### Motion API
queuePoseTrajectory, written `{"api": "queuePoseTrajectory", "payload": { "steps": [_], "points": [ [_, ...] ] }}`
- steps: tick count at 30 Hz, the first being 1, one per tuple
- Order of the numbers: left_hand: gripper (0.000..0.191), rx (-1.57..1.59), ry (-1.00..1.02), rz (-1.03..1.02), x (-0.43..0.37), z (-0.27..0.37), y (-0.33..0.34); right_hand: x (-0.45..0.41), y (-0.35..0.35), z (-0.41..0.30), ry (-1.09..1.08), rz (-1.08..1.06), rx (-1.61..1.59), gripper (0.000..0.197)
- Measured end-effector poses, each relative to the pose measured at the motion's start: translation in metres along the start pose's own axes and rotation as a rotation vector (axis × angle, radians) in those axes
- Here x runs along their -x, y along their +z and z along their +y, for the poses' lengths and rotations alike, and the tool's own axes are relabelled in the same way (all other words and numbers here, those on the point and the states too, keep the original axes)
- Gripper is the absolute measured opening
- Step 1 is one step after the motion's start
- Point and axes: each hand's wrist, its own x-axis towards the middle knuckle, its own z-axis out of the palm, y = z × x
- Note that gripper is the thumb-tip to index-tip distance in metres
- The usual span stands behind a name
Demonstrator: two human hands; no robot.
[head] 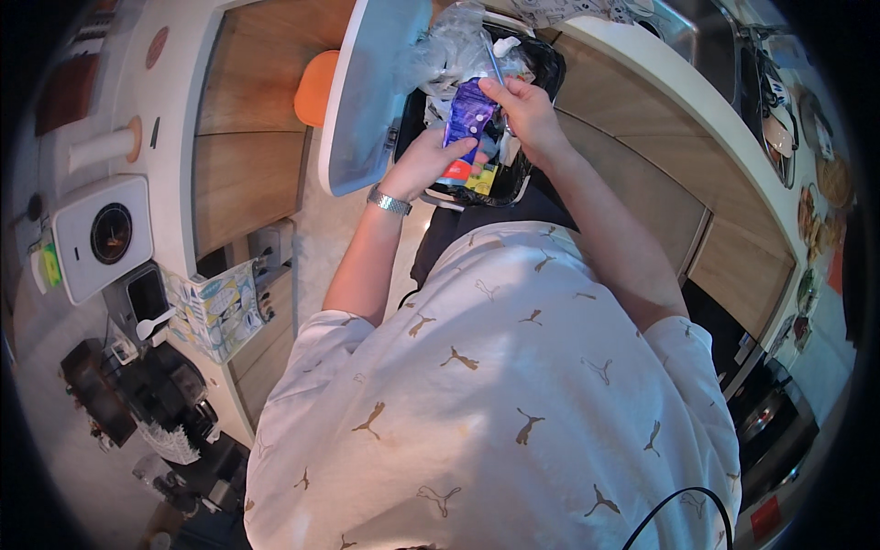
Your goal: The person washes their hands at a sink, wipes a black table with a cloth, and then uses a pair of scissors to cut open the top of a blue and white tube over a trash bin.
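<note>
Over a trash bin lined with a black bag, my left hand grips the lower part of a purple packet with a red band near its end. My right hand pinches the packet's upper edge with the thumb and also holds a thin metal utensil, perhaps a knife, pointing away from me. Its full shape is partly hidden by the fingers. Below the packet lie crumpled clear plastic, white scraps and a yellow package inside the bin.
The bin's pale lid stands raised at the left, beside an orange object. Wooden cabinets and a curved white counter with a metal sink are at the right. A white appliance stands on the left counter.
</note>
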Motion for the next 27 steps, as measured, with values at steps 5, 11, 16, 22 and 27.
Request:
{"api": "queuePoseTrajectory", "payload": {
  "steps": [5,11,16,22,27],
  "points": [
    [0.027,0.182,0.049,0.043,0.003,-0.006,0.003,0.012,-0.003,-0.012,-0.011,0.026,0.074,0.033],
    [0.028,0.428,0.164,0.274,-0.027,-0.032,0.009,0.044,0.001,0.011,-0.072,-0.006,0.419,0.023],
    [0.025,0.652,0.216,0.225,-0.032,-0.028,0.023,0.046,0.001,0.010,0.086,0.014,0.347,0.020],
    [0.023,0.113,0.010,-0.011,-0.021,-0.024,0.002,0.042,-0.009,0.015,0.127,0.103,0.217,0.015],
    [0.015,0.175,-0.084,0.028,-0.021,-0.033,0.011,0.042,-0.015,0.024,0.115,0.096,0.230,0.010]
  ]
}}
